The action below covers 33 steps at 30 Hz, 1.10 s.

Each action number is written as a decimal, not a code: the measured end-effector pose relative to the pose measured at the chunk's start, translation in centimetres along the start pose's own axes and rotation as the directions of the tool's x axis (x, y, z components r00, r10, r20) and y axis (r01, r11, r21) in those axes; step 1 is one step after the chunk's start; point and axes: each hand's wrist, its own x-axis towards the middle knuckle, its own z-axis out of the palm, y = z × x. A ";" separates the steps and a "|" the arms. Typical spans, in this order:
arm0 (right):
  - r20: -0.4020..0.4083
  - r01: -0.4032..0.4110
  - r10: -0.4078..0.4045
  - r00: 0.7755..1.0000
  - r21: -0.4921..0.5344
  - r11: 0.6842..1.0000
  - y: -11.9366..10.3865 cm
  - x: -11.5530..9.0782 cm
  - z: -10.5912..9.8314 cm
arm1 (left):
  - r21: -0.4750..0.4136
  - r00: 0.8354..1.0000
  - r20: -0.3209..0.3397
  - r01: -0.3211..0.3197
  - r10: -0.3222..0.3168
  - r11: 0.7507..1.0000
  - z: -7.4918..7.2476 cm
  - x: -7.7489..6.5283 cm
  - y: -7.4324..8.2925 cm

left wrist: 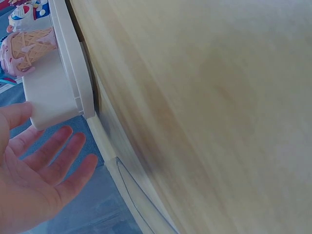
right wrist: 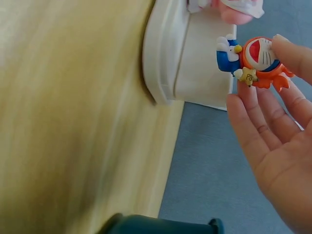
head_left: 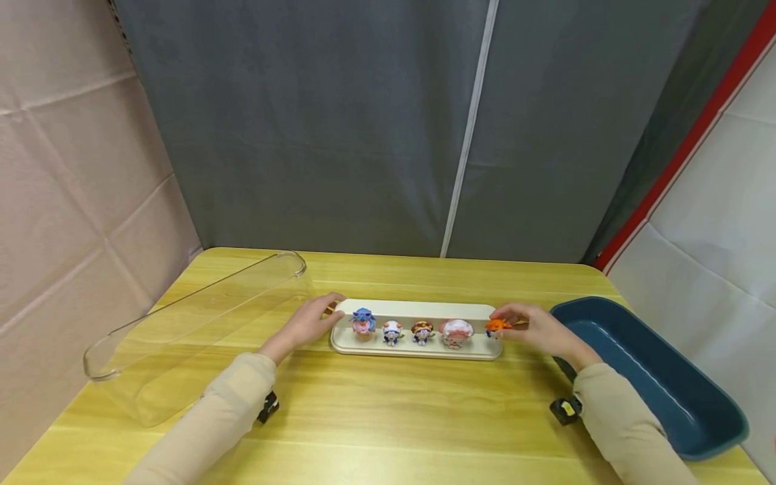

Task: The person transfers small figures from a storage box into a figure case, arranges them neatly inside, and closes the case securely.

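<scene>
A long white display tray (head_left: 418,346) lies crosswise on the wooden table, bearing a row of small figurines. My left hand (head_left: 309,321) is at its left end; in the left wrist view, the thumb (left wrist: 17,113) touches the tray corner while the other fingers spread loosely. Over the right end, my right hand (head_left: 536,328) pinches an orange and blue cartoon cat figurine (right wrist: 261,61) between thumb and fingers. Standing in the tray are a blue figurine on an ice-cream cone (head_left: 364,325), two small figurines and a larger pink-and-white figurine (head_left: 456,333).
A clear plastic cover (head_left: 200,316) lies at the left of the table. On the right sits a dark teal bin (head_left: 655,377), close beside my right forearm. Grey curtain (head_left: 339,135) hangs behind the table's far edge, with pale fabric walls at both sides.
</scene>
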 end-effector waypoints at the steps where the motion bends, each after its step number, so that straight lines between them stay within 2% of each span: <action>1: 0.005 -0.001 0.001 1.000 0.005 1.000 0.0 0.0 0.2 | 0.000 1.000 0.000 -0.002 0.002 1.000 0.0 0.0 0.0; 11: 0.014 0.013 -0.014 1.000 0.042 0.999 1.1 0.2 1.7 | 0.001 1.000 -0.001 -0.001 0.001 1.000 0.0 0.0 0.0; 21: -0.013 0.077 -0.078 0.997 -0.033 0.996 0.8 0.3 2.4 | -0.005 1.000 0.001 -0.003 0.003 1.000 0.0 0.0 -0.1; 33: -0.048 0.065 -0.066 0.997 -0.034 0.997 0.7 0.4 2.7 | -0.003 1.000 0.003 -0.003 0.003 1.000 -0.1 0.0 0.1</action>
